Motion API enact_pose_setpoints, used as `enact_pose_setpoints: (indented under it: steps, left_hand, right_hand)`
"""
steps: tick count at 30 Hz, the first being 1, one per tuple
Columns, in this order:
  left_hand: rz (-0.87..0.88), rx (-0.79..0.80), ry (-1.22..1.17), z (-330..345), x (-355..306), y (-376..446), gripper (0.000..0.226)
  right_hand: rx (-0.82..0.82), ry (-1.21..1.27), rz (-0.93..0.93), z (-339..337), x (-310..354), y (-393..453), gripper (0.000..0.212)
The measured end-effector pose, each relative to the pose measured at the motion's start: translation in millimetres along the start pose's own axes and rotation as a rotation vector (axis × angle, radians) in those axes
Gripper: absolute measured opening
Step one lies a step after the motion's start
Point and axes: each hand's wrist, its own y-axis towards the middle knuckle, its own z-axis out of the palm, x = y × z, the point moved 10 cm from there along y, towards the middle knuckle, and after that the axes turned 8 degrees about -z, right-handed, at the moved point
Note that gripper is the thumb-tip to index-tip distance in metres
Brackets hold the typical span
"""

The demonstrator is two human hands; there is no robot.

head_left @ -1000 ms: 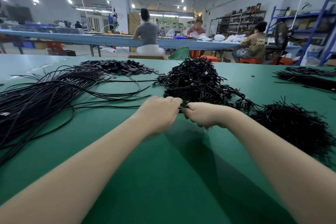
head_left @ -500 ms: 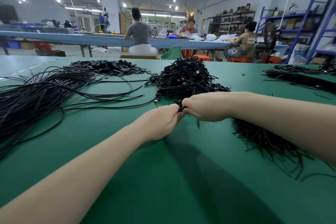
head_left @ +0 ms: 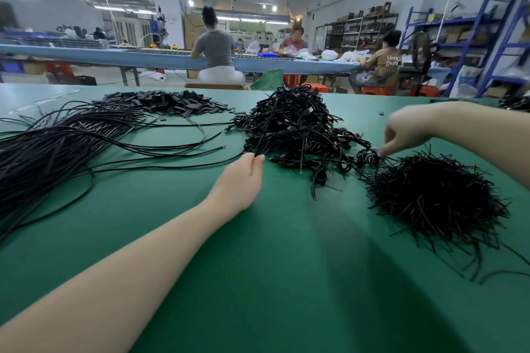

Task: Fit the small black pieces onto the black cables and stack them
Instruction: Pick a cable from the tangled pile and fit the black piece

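left hand: fingers pinch a long thin black cable by the central tangled pile of fitted black cables | right hand: fingers curled, pinching a short black piece above the bristly heap of short black pieces | green tabletop

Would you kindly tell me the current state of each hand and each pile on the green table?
left hand: pinching a cable end
right hand: fingers curled, pinching something small
long cables: loose, fanned out
flat pieces: heaped
tangled pile: heaped
short pieces: heaped
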Motion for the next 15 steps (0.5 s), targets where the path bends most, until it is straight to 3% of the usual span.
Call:
enact_pose_setpoints:
  steps: [15]
  left_hand:
    - [-0.118, 0.126, -0.280, 10, 12, 4, 0.021]
  right_hand:
    - [-0.054, 0.043, -0.030, 16, 7, 1, 0.020]
